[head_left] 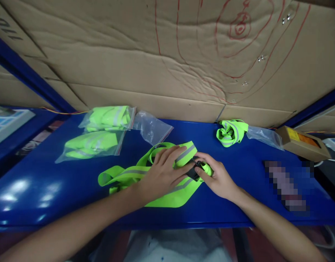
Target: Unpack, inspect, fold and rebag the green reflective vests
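A neon yellow-green reflective strap (180,196) with a grey stripe lies in loose loops on the blue table in front of me. My left hand (164,171) rests over it, fingers bent around the strap near a black buckle (193,174). Close against it, my right hand (218,176) pinches the buckle's right side and a bunched piece of the strap. The fingers hide part of the buckle, so I cannot tell whether it is fastened.
Two clear bags (108,118) of folded neon straps lie at the back left beside a flat plastic bag (151,127). Toward the back right are a rolled strap (230,133), another plastic bag (265,136) and a cardboard box (303,143). A cardboard wall (123,65) stands behind the table (66,189).
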`<state>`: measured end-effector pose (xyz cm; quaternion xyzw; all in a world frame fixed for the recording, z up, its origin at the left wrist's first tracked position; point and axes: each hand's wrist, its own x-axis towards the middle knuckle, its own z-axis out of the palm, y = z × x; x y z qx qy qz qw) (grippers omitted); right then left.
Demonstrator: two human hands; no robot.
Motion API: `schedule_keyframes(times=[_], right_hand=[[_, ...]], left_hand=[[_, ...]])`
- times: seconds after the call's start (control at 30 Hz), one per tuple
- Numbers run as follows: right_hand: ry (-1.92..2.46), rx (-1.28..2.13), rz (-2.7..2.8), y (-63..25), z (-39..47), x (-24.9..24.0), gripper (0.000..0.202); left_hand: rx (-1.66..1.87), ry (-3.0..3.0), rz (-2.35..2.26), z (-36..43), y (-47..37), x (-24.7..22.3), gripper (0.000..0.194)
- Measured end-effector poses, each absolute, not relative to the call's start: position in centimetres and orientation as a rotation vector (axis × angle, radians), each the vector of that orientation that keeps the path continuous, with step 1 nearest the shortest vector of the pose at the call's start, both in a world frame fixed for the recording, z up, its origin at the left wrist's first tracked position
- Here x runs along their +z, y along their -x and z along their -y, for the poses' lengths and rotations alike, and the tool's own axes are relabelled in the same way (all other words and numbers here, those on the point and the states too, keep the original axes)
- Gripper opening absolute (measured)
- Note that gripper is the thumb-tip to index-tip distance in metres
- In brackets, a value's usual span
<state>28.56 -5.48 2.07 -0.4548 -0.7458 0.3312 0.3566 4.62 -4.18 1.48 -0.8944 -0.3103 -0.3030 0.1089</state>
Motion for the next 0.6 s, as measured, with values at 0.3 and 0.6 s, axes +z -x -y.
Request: schedule_keyframes(times=[0.3,0.6], right_hand=[[1.084,0.416,2.239,-28.0,6.2,2.1,0.050],[1.200,-0.235,2.488,-27.5,6.7,2.2,0.056]], left_hand=[[-0.860,2.552,0.864,4.4,-4.7,0.6,0.029],[-0.762,2.512,0.855,4.5,-4.8,0.3,0.028]])
